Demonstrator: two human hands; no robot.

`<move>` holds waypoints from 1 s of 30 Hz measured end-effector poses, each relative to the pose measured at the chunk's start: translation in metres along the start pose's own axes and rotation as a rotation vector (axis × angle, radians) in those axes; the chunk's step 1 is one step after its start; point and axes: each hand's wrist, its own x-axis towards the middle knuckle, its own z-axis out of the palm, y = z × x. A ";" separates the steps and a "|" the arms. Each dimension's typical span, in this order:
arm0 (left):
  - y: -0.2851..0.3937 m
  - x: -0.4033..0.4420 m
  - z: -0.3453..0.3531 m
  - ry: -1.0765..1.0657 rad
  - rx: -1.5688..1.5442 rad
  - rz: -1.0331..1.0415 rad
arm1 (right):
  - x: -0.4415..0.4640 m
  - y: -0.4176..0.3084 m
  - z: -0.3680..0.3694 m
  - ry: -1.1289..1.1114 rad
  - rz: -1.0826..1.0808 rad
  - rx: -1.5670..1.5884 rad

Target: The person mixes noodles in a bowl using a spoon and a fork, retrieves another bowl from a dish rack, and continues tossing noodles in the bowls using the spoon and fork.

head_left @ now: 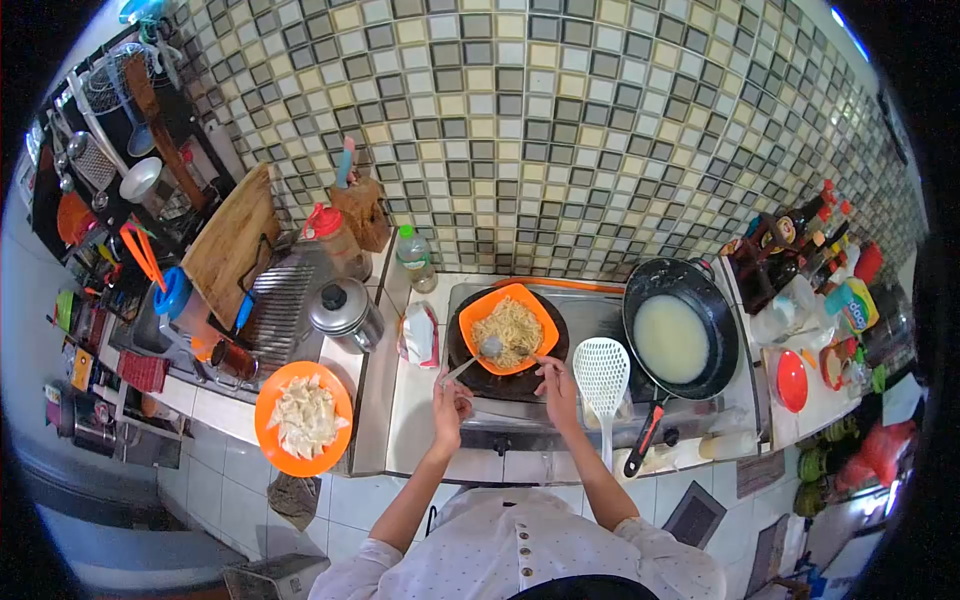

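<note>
**Two hands at an orange bowl of noodles on a crowded table**

The orange bowl (pixel 546 325) sits on a dark round base (pixel 500 388) near the middle of the table (pixel 415 425), holding noodles (pixel 508 322). The left hand (pixel 450 405) has its grip closed on a spoon (pixel 460 369), its head in the noodles. The right hand (pixel 557 388) has thumb and fingers together on what looks like a second utensil (pixel 534 356) at the bowl's edge.

Just right of that hand, a white slotted spatula (pixel 602 372) stands between it and a black frying pan (pixel 723 330) of pale liquid. On the left are a small packet (pixel 418 338), a green-capped bottle (pixel 415 262), a lidded metal pot (pixel 345 318) and, nearer the person, an orange plate (pixel 266 428) heaped with pale pieces of food (pixel 305 418). A wooden board (pixel 232 225) leans behind.

Dark bottles (pixel 787 228) crowd the far right, beside a yellow-and-green packet (pixel 852 305) with large lettering, too warped to read surely. The green-capped bottle's label is too small to read.
</note>
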 end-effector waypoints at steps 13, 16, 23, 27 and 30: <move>0.018 0.034 0.031 -0.109 0.255 0.310 | 0.011 -0.061 -0.013 0.120 -0.138 -0.486; 0.028 0.031 0.026 -0.071 0.284 0.275 | 0.011 -0.084 -0.014 0.109 -0.213 -0.557; 0.050 0.023 0.026 -0.129 0.403 0.323 | 0.017 -0.122 -0.009 0.087 -0.280 -0.517; 0.060 0.021 0.030 -0.120 0.420 0.343 | 0.022 -0.115 -0.007 0.049 -0.330 -0.430; 0.058 0.026 0.028 -0.145 0.390 0.428 | 0.025 -0.104 -0.006 0.003 -0.280 -0.417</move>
